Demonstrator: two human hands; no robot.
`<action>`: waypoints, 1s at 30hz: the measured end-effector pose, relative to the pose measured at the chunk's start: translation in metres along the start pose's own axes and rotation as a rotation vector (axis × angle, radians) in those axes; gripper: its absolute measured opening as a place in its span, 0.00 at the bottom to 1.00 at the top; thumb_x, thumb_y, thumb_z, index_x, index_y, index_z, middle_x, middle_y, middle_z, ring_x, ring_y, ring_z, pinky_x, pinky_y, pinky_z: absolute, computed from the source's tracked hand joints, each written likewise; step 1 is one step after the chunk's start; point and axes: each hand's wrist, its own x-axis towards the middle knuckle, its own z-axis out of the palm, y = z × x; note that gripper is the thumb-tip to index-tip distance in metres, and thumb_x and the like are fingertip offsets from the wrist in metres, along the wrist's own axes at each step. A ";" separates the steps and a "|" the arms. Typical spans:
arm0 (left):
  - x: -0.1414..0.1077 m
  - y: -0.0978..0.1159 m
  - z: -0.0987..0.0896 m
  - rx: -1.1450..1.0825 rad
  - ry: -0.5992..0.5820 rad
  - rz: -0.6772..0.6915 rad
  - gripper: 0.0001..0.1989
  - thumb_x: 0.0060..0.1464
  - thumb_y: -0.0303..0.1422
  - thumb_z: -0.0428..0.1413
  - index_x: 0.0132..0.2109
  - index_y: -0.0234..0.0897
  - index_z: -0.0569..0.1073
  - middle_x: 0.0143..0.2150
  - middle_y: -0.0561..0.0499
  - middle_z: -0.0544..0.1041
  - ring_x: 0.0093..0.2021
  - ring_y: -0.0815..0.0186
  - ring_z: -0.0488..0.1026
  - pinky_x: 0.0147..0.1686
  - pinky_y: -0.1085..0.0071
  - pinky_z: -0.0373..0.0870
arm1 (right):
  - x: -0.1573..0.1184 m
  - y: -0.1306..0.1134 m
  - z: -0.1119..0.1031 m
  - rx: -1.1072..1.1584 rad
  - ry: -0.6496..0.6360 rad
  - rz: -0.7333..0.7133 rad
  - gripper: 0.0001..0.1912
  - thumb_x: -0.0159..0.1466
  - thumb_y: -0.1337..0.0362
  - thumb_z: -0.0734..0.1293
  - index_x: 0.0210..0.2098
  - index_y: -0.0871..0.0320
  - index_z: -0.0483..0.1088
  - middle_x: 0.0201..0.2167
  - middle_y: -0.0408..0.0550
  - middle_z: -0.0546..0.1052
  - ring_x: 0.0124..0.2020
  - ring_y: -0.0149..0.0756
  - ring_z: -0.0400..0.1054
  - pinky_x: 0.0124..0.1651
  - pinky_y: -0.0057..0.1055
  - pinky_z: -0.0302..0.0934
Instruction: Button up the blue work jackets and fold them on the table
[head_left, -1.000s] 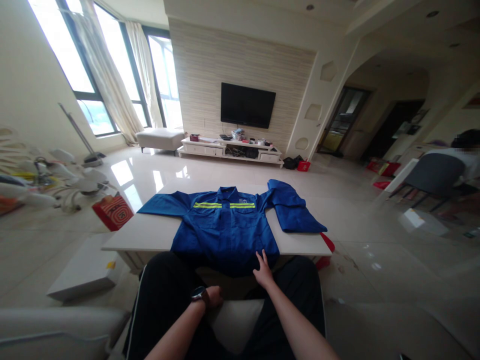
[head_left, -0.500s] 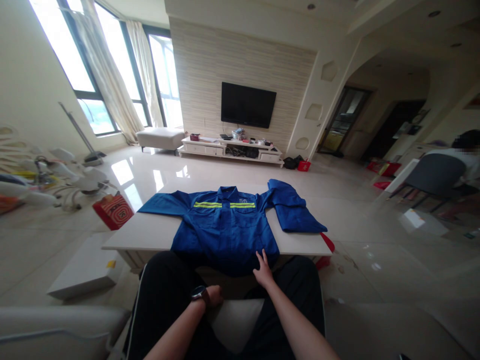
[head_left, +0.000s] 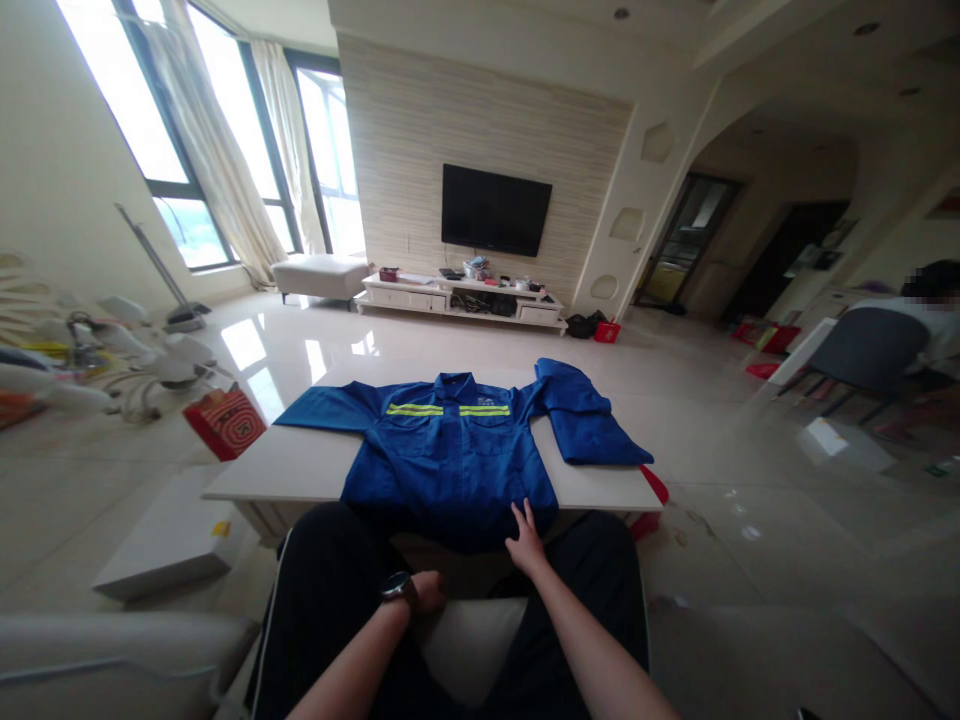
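Note:
A blue long-sleeved work jacket (head_left: 450,470) with yellow-green reflective stripes lies front up on the white table (head_left: 300,470), collar at the far side. Its lower hem hangs over the near edge. My right hand (head_left: 527,550) is at the hem's right part, two fingers spread and touching or just over the cloth. Between my thighs rests my left hand (head_left: 429,592), fingers curled in, with nothing visible in it and a watch (head_left: 397,587) on the wrist. Folded blue cloth (head_left: 592,420) lies at the table's right, by the jacket's sleeve; where they meet is unclear.
A white box (head_left: 169,545) and a red patterned bag (head_left: 225,422) stand on the floor left of the table. Something red (head_left: 655,488) shows past its right edge. Farther off are a TV cabinet (head_left: 405,298) and a person seated on a grey chair (head_left: 877,345).

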 end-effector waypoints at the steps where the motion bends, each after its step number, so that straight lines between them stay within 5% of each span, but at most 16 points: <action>1: 0.000 0.000 0.000 -0.002 0.000 0.002 0.20 0.57 0.32 0.54 0.54 0.35 0.82 0.53 0.42 0.82 0.50 0.54 0.79 0.44 0.72 0.74 | 0.000 0.000 0.000 0.002 0.000 0.000 0.47 0.55 0.77 0.63 0.72 0.48 0.57 0.79 0.46 0.35 0.74 0.40 0.52 0.63 0.30 0.64; 16: 0.005 -0.002 0.003 -0.011 -0.004 0.005 0.22 0.55 0.31 0.57 0.55 0.31 0.81 0.55 0.37 0.81 0.54 0.50 0.79 0.49 0.66 0.75 | -0.001 -0.003 -0.002 -0.002 -0.005 0.013 0.47 0.55 0.76 0.63 0.72 0.46 0.57 0.79 0.46 0.36 0.74 0.41 0.53 0.62 0.32 0.66; 30: 0.003 0.000 0.000 0.009 0.006 0.010 0.20 0.53 0.34 0.57 0.51 0.34 0.83 0.51 0.41 0.83 0.50 0.52 0.80 0.43 0.68 0.75 | -0.001 -0.002 -0.001 -0.008 0.001 0.005 0.47 0.55 0.75 0.63 0.73 0.47 0.56 0.79 0.46 0.36 0.74 0.42 0.51 0.64 0.34 0.64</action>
